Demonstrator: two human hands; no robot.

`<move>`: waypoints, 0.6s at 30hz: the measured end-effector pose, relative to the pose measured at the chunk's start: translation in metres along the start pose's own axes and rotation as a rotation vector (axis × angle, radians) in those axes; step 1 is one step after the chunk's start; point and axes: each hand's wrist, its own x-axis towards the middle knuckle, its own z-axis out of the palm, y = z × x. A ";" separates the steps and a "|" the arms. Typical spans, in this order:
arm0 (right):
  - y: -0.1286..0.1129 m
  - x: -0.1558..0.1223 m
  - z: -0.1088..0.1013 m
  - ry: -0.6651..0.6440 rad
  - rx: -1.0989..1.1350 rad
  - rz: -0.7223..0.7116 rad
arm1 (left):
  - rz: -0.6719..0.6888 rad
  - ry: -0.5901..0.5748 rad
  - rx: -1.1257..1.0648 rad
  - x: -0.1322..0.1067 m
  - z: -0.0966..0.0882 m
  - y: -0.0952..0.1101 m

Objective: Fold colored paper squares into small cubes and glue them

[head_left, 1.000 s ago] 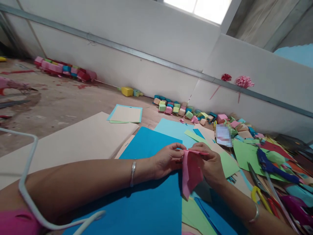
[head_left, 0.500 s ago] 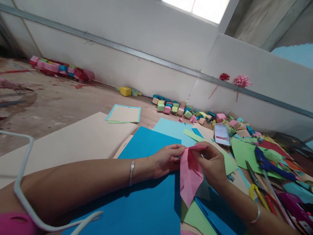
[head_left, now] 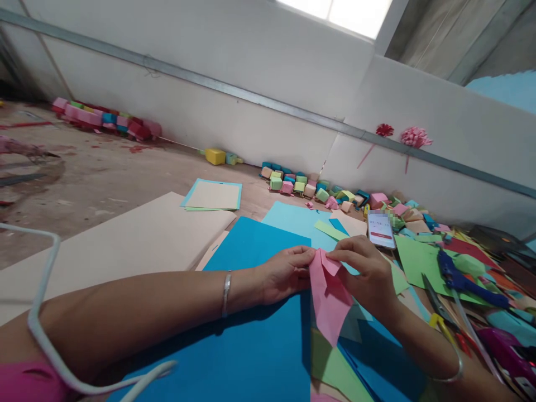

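A folded piece of pink paper (head_left: 329, 298) hangs between my hands, its pointed end downward. My left hand (head_left: 285, 274) pinches its upper left corner between thumb and fingers. With thumb and fingertips, my right hand (head_left: 368, 273) grips the upper right side, where a small flap is folded over. Below the hands lies a large sheet of blue paper (head_left: 234, 346), with the pink piece held above its right edge. Green paper (head_left: 335, 365) shows under the pink tip.
Scissors (head_left: 439, 307), a blue glue gun (head_left: 464, 282) and a phone (head_left: 381, 230) lie to the right. Small folded paper boxes (head_left: 301, 181) line the wall. A large beige sheet (head_left: 138, 240) is at left, and a white bent frame (head_left: 42, 290) crosses my left arm.
The right hand has shifted slightly right and turned. The pink paper's upper edge now shows a folded-over flap, and its lower tip has swung right. My left hand has stayed nearly still.
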 end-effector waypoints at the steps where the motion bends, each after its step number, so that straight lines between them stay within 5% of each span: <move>1: 0.001 0.002 -0.003 -0.042 -0.038 -0.037 | 0.002 0.003 -0.009 0.000 0.000 0.000; 6: 0.002 0.008 -0.014 -0.201 -0.088 -0.068 | 0.020 -0.001 -0.017 0.001 0.000 0.000; 13: 0.002 0.037 -0.027 -0.468 0.075 0.183 | 0.031 -0.012 0.013 0.001 0.000 0.002; 18: 0.006 0.049 -0.023 -0.490 0.102 0.260 | 0.036 -0.008 0.043 0.001 -0.001 0.002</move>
